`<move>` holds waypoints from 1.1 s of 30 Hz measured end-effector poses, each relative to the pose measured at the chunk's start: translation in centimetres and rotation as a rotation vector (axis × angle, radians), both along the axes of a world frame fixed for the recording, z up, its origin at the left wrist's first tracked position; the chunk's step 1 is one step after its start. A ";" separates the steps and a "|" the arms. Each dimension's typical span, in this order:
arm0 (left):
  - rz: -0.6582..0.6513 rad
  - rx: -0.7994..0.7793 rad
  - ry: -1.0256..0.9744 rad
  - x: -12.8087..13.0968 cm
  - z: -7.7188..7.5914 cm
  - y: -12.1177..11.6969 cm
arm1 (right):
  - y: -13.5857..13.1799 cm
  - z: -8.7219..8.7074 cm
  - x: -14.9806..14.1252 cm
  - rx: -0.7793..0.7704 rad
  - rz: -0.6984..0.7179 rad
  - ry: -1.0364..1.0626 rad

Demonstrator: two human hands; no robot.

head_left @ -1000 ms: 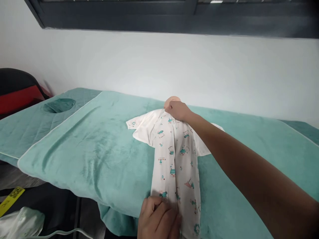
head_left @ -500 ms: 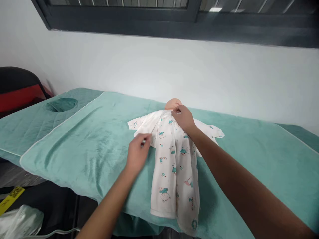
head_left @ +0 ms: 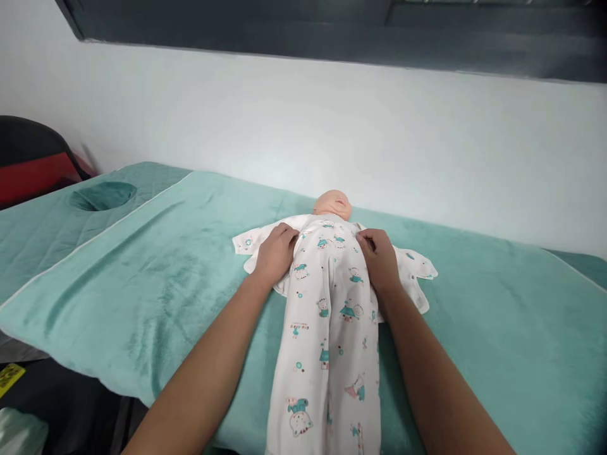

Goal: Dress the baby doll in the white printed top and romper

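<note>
Pinching with left hand (head_left: pixel 279 249) and right hand (head_left: pixel 378 256), one at each side of the waist of one pair of white printed trousers (head_left: pixel 327 328), clamped together on the cloth. Running two trouser legs down from between the hands, past the bottom edge of view. Counting one doll (head_left: pixel 332 203), head just beyond the hands; one white shirt (head_left: pixel 415 262), with two sleeves stretched outward past them; one teal blanket (head_left: pixel 142 284) beneath. Unable to read the tiny print on the trousers, or the one yellow label (head_left: pixel 9 379), well apart at lower left. Changed since the earlier frame: left hand, then off the trousers, now onto the waist; right hand, from near the doll's neck to the opposite side.
</note>
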State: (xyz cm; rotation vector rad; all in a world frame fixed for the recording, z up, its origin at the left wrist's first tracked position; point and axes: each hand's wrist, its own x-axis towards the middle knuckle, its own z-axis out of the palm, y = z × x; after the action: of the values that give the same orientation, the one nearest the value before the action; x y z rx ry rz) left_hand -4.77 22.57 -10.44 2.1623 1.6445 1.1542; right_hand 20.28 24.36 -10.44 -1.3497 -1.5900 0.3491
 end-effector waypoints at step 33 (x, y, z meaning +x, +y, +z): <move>0.163 0.150 0.145 -0.1 -0.1 -0.2 | 0.3 -0.5 0.2 0.048 -0.023 0.005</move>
State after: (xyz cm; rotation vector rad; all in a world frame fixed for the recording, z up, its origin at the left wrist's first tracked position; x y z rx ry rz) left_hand -4.84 22.39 -10.52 2.2871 1.8831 1.2263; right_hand 20.49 24.67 -10.93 -1.3282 -1.5684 0.2983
